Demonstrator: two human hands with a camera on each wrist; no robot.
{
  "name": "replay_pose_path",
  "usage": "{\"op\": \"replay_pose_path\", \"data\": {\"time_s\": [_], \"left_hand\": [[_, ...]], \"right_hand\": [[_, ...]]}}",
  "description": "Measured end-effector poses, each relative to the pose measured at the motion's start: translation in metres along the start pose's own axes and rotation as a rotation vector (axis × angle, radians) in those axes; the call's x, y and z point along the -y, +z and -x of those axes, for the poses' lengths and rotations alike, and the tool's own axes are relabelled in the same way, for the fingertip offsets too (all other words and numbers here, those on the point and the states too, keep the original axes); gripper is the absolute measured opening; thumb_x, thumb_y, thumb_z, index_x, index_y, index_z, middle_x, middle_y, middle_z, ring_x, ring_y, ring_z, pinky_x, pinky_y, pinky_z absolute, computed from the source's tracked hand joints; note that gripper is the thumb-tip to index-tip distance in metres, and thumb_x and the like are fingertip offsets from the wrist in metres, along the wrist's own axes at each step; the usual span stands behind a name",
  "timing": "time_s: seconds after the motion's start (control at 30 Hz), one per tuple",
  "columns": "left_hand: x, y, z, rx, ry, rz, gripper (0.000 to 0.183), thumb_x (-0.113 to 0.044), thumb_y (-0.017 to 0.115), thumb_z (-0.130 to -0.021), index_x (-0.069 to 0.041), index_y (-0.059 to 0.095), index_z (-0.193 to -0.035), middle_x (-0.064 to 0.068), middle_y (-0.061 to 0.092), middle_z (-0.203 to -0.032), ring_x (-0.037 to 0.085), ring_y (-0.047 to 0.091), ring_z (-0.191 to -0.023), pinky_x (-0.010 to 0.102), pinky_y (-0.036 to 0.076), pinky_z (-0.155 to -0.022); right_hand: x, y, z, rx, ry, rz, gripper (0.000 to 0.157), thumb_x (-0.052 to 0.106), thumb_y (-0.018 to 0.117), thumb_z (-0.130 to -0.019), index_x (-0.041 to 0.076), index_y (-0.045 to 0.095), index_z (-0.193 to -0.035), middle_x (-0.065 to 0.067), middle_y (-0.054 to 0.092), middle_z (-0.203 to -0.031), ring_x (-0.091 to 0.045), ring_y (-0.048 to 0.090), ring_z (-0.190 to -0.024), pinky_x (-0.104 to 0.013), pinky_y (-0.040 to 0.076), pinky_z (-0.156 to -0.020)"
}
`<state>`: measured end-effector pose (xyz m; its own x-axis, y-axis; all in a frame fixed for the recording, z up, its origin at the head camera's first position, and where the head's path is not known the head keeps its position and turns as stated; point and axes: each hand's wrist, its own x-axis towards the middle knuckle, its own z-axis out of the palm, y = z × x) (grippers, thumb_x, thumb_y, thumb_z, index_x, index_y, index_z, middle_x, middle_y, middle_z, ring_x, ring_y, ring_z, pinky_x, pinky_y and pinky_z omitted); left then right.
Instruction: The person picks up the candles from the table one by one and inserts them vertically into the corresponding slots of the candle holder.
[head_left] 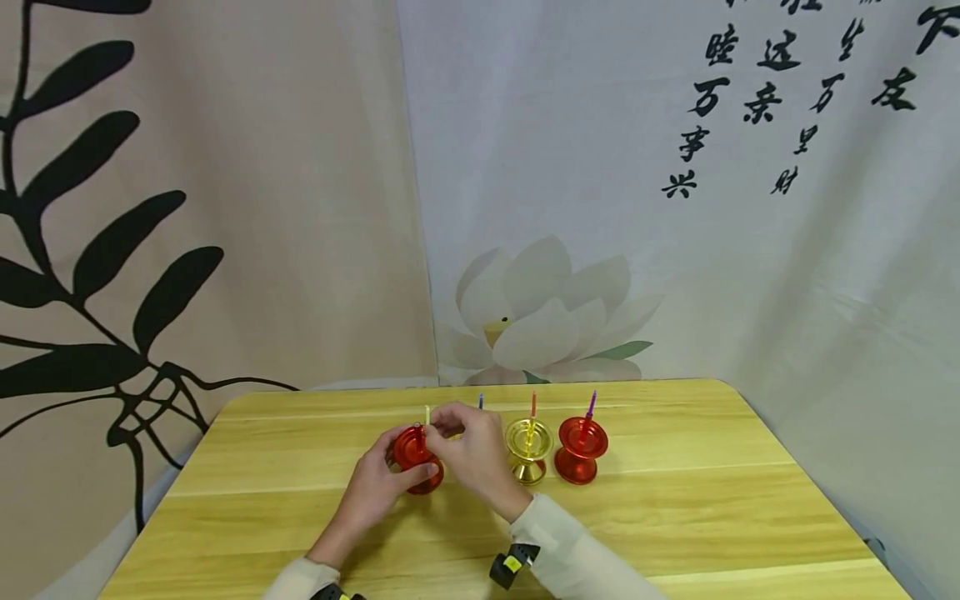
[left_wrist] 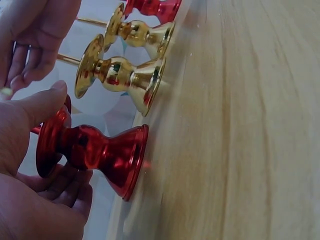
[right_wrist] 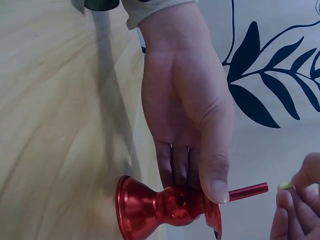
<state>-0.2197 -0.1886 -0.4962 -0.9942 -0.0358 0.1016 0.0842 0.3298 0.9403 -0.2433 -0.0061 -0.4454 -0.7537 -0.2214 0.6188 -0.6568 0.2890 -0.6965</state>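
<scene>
My left hand (head_left: pixel 375 483) grips a shiny red candle holder (left_wrist: pixel 92 150) around its upper part, thumb on the dish rim. From the dish rises a thin red tube (right_wrist: pixel 248 191). Just beyond the tube's end, my right hand (head_left: pixel 476 450) pinches a slim pale-yellow candle (head_left: pixel 427 414). In the right wrist view, only a short piece of the candle (right_wrist: pixel 286 186) shows between the fingertips. The holder's base is at the tabletop; whether it touches I cannot tell.
Right of my hands stand a gold holder (head_left: pixel 529 437) with an orange-red candle and a red holder (head_left: pixel 581 442) with a purple candle. A blue candle (head_left: pixel 481 401) shows behind my right hand; the left wrist view shows another gold holder (left_wrist: pixel 120 75). The wooden table (head_left: pixel 675 517) meets a printed curtain (head_left: pixel 337 208).
</scene>
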Motion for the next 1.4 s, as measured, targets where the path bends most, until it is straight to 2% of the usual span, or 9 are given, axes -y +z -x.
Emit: {"op": "replay_pose_path", "data": {"time_s": [0.27, 0.43, 0.8, 1.4], "left_hand": [[-0.001, 0.001, 0.000, 0.010, -0.010, 0.015, 0.079, -0.023, 0.094, -0.092, 0.001, 0.054, -0.155, 0.017, 0.071, -0.140, 0.035, 0.069, -0.128, 0.049, 0.060, -0.102], [-0.001, 0.001, 0.000, 0.012, -0.014, 0.023, 0.078, -0.023, 0.094, -0.091, 0.000, 0.054, -0.155, 0.017, 0.070, -0.141, 0.035, 0.068, -0.129, 0.048, 0.061, -0.101], [-0.001, 0.001, 0.001, 0.010, -0.004, 0.021, 0.079, -0.024, 0.095, -0.091, 0.000, 0.055, -0.155, 0.017, 0.070, -0.140, 0.035, 0.068, -0.128, 0.048, 0.061, -0.100], [0.001, 0.000, 0.001, 0.007, -0.015, 0.032, 0.079, -0.024, 0.094, -0.091, 0.000, 0.054, -0.155, 0.017, 0.070, -0.141, 0.035, 0.068, -0.128, 0.048, 0.061, -0.099]], "right_hand": [[-0.002, 0.007, -0.008, -0.017, -0.054, -0.008, 0.004, 0.000, 0.078, -0.100, 0.005, 0.078, -0.098, -0.005, 0.080, -0.092, -0.016, 0.077, -0.083, -0.036, 0.066, -0.077], [-0.004, 0.011, -0.010, -0.005, -0.058, 0.004, 0.006, 0.002, 0.075, -0.104, 0.004, 0.077, -0.099, -0.006, 0.080, -0.095, -0.017, 0.076, -0.086, -0.033, 0.065, -0.080], [-0.007, 0.015, -0.011, 0.017, -0.097, 0.040, 0.004, 0.000, 0.077, -0.102, 0.003, 0.076, -0.100, -0.008, 0.079, -0.096, -0.016, 0.076, -0.085, -0.031, 0.064, -0.078], [-0.009, 0.020, -0.009, 0.027, -0.100, 0.060, 0.005, 0.000, 0.077, -0.102, 0.004, 0.075, -0.100, -0.007, 0.079, -0.095, -0.017, 0.076, -0.085, -0.038, 0.066, -0.078]]}}
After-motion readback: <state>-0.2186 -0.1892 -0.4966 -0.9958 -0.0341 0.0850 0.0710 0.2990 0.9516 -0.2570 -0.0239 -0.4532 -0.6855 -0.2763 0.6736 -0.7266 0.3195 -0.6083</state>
